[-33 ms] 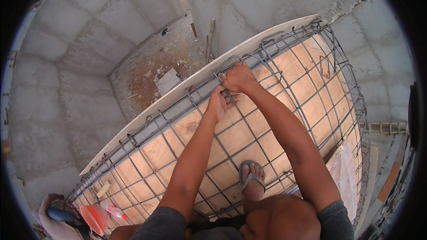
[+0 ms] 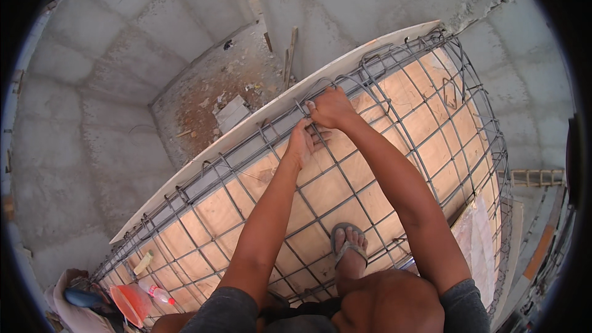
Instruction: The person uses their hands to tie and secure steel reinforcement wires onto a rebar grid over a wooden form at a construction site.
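Note:
A grid of steel rebar [image 2: 353,192] lies over plywood sheets [image 2: 345,222], with bundled bars along its far edge. At that edge, my right hand [image 2: 332,110] is closed in a fist over the bars. Whatever it grips is hidden under the fingers. Just left of it and touching the bars is my left hand [image 2: 301,145], palm turned inward. Its thumb and forefinger come together by a crossing, while the other fingers curl loosely. What sits in that pinch is too small to make out.
A pale board edge [image 2: 203,157] runs beyond the bars, above a lower rubble-strewn floor [image 2: 216,102]. My sandalled foot [image 2: 349,243] stands on the grid. Near left are an orange-red container [image 2: 131,304], a plastic bottle [image 2: 161,295] and a yellowish piece [image 2: 143,262]. Concrete walls [image 2: 123,123] surround this.

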Demonstrator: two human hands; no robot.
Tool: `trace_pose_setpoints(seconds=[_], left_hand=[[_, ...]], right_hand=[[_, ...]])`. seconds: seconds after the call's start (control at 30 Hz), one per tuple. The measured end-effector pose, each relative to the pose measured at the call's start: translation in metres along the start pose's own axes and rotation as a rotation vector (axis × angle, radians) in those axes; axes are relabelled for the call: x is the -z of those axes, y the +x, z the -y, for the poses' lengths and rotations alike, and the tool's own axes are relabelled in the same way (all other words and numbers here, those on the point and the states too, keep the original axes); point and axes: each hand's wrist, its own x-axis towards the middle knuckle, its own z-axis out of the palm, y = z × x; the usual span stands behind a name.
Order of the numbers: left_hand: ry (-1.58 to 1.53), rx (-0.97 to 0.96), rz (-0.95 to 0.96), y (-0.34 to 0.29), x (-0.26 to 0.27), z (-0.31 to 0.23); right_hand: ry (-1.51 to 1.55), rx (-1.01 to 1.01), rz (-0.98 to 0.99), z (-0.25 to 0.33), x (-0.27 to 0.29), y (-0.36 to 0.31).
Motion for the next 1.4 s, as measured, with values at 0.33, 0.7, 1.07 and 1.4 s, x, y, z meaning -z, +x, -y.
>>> trace_pose_setpoints(seconds=[0.33, 0.7, 1.07, 1.4], left_hand=[[-0.092, -0.096, 0.088, 0.002, 0.007, 0.017], [-0.108, -0.059, -0.05, -0.013, -0.019, 0.003], [-0.092, -0.026, -0.172, -0.014, -0.024, -0.013], [-0.153, 0.011, -0.035, -0.001, -0.013, -0.007]], right_hand=[[0.523, 0.044, -0.438, -0.015, -0.056, -0.075], [0.1, 0.105, -0.118, -0.016, -0.003, -0.067], [0.041, -0.233, -0.128, -0.01, 0.02, 0.004], [-0.153, -0.141, -0.103, -0.019, 0.019, 0.019]])
